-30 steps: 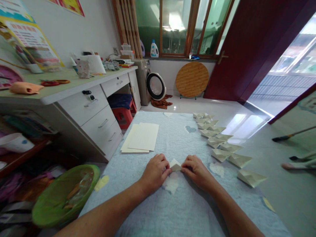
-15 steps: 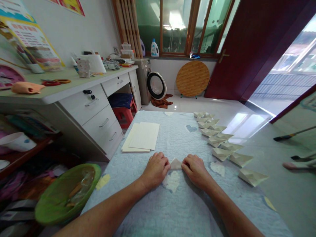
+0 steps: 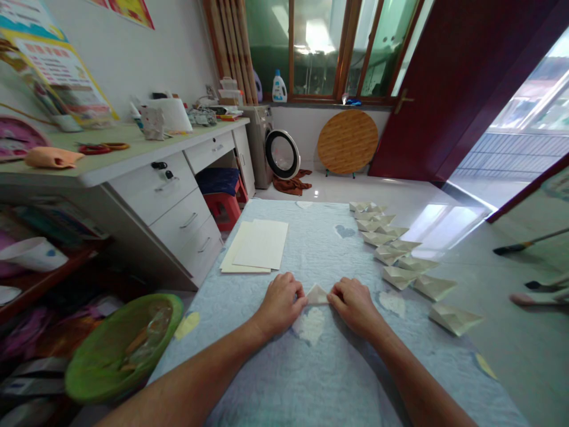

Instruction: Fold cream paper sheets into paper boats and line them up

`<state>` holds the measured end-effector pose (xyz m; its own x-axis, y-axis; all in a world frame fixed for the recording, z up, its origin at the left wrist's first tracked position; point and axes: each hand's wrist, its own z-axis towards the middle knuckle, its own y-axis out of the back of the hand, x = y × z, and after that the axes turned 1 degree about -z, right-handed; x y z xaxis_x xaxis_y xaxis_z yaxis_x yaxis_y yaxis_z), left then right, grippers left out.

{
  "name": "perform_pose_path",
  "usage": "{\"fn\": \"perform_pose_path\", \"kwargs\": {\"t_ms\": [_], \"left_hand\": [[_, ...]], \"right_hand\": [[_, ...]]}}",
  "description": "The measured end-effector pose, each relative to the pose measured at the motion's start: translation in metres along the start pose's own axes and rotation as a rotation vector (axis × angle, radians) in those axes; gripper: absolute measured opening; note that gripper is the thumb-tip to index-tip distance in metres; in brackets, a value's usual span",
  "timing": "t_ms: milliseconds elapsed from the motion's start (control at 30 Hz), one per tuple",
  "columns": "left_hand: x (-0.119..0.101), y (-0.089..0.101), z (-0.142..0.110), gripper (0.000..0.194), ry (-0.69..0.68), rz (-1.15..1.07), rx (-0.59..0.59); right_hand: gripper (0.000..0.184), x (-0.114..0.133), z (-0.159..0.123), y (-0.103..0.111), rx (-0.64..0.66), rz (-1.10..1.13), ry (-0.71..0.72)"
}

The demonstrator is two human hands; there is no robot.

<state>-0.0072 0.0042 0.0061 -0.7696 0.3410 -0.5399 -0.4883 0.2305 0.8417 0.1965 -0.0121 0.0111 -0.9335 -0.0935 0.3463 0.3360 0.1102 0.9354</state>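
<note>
A small piece of folded paper (image 3: 317,295), triangular at the top, lies between my two hands just above the quilted cloth. My left hand (image 3: 283,302) pinches its left corner between thumb and fingers. On the other side, my right hand (image 3: 352,303) is closed on the right corner. My fingers cover both ends of the paper. Several folded paper boats (image 3: 400,276) stand in staggered rows along the table's right edge, the nearest boat (image 3: 456,319) a little apart from the others. A stack of cream paper sheets (image 3: 262,244) rests beyond my left hand.
A pale blue quilted cloth (image 3: 311,379) covers the table. Left of it stand a green basket (image 3: 80,379) and a white desk (image 3: 178,213) with drawers. A red stool (image 3: 226,207) is tucked at the desk. Farther back are an open-doored washing machine (image 3: 258,142) and a round wooden tabletop (image 3: 348,142).
Both hands keep their hold on the folded paper in nearly the same place. The whole view has shifted very slightly.
</note>
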Motion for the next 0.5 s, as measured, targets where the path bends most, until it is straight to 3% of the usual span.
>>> {"fn": "perform_pose_path", "kwargs": {"t_ms": [500], "left_hand": [[-0.0001, 0.0082, 0.0050, 0.019, 0.046, -0.035, 0.049]], "right_hand": [[0.018, 0.0021, 0.0009, -0.0014, 0.008, -0.037, -0.029]]}}
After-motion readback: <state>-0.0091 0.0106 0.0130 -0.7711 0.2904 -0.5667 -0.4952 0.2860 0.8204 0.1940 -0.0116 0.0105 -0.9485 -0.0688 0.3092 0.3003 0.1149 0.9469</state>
